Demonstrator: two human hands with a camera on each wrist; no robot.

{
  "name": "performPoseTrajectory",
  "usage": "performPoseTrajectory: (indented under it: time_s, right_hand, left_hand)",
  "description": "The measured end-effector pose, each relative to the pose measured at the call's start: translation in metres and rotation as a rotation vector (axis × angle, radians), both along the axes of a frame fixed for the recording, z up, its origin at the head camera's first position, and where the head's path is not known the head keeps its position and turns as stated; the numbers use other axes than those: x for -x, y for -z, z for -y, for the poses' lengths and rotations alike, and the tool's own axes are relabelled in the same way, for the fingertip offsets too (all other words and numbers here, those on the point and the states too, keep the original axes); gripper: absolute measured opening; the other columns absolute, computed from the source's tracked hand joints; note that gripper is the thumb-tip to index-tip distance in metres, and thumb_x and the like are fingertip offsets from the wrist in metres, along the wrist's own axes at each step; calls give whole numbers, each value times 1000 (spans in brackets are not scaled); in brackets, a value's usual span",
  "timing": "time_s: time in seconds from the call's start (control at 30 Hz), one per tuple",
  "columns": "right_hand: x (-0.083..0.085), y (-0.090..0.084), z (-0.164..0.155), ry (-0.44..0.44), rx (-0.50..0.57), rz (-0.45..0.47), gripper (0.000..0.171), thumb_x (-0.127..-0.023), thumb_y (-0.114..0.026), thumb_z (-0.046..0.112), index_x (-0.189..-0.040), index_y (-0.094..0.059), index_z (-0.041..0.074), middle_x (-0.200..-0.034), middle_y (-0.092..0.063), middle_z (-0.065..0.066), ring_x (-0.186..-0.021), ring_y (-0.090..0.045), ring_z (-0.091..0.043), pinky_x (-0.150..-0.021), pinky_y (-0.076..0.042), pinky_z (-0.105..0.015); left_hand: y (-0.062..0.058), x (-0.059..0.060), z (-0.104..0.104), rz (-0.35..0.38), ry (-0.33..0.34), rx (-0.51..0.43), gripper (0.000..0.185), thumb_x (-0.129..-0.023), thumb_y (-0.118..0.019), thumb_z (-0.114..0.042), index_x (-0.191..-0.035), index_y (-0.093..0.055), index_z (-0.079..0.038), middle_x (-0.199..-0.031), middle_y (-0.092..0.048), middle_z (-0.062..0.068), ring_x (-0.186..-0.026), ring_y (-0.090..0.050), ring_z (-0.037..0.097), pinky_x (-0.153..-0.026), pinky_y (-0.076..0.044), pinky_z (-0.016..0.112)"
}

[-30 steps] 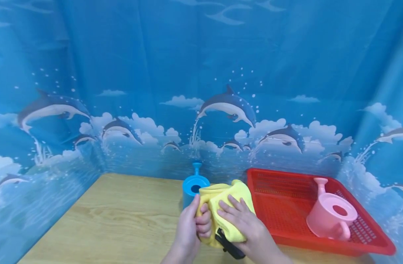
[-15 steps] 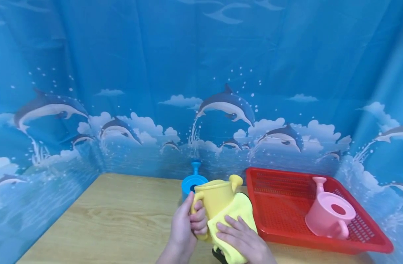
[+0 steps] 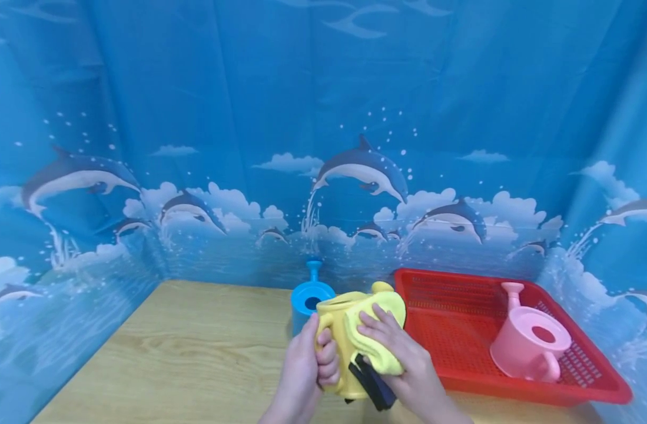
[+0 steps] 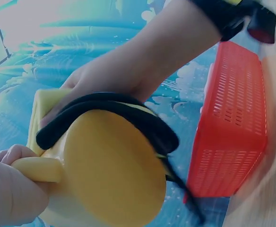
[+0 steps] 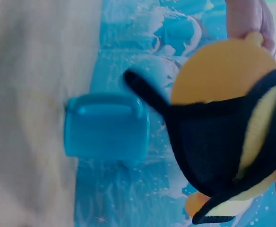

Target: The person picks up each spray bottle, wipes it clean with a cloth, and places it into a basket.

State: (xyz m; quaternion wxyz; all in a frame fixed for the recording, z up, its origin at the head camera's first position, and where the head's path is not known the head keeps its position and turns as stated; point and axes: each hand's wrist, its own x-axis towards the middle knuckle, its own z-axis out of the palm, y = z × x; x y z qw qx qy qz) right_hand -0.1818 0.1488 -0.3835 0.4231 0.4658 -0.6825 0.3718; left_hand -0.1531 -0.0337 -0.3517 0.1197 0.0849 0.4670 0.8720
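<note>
My left hand (image 3: 307,365) grips the handle of a yellow toy watering can (image 3: 338,338) and holds it up over the table. In the left wrist view the can's round flat base (image 4: 116,165) faces the camera. My right hand (image 3: 410,359) holds a folded yellow cloth (image 3: 382,358) with dark trim against the can's right side, its fingers over the cloth. A dark flap of the cloth (image 5: 206,142) hangs across the base in the right wrist view. Cloth and fingers cover most of the spout; its yellow tip (image 3: 381,287) shows above them.
Just behind the held can, a blue watering can (image 3: 304,293) stands on the wooden table (image 3: 185,353). To the right is a red perforated basket (image 3: 440,347) with a pink watering can (image 3: 527,347) inside. A blue dolphin-print curtain (image 3: 249,147) closes the back and sides.
The cloth slid down the can, baring its top and spout, then came back up over the spout with the right hand. The left hand keeps its grip on the handle.
</note>
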Motion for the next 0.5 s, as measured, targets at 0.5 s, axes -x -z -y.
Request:
performPoseTrajectory:
  time_s: [0.5]
  right_hand:
    - [9, -8, 7, 48, 36, -35, 40, -93, -65, 28, -123, -63, 1, -137, -57, -7, -138, -43, -21, -112, -34, -25]
  left_hand:
    - [-2, 2, 5, -3, 13, 4, 44, -105, -22, -42, -68, -30, -20, -49, -21, -11, -40, -18, 2, -41, -16, 17]
